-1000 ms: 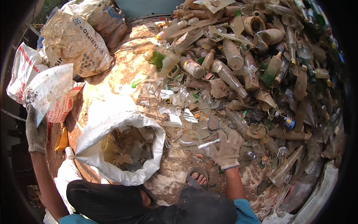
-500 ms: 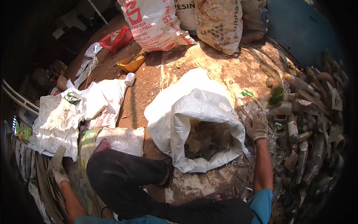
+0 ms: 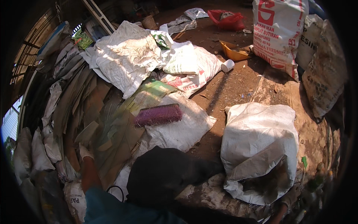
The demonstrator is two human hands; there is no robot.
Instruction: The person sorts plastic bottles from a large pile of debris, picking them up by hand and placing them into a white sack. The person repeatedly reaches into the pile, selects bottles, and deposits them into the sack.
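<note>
My left hand (image 3: 85,152), in a pale glove, grips the lower end of a flat grey-brown glass piece (image 3: 88,133) at the left. Long flat sheets of similar look (image 3: 76,106) lie stacked around it. My right hand (image 3: 291,198), gloved and deep in shade, is low at the right, beside the mouth of a white woven sack (image 3: 257,128); its fingers are hard to make out. The sack stands upright with its rim folded outward, and its inside is dark. Glass bottles and shards (image 3: 317,190) lie dimly beyond my right hand.
A purple-bristled brush (image 3: 158,115) lies on a flattened white sack (image 3: 186,130) ahead of my knee (image 3: 160,171). Crumpled sacks (image 3: 125,52), a white cup (image 3: 227,65), a yellow scoop-like piece (image 3: 234,51) and a red plastic bag (image 3: 225,19) lie farther off. Full sacks (image 3: 278,37) stand at the far right.
The view has swung left, so everything sits farther right in the picture. My right hand, earlier spread over the broken glass, is now low in shadow. My left hand remains at the flat sheets.
</note>
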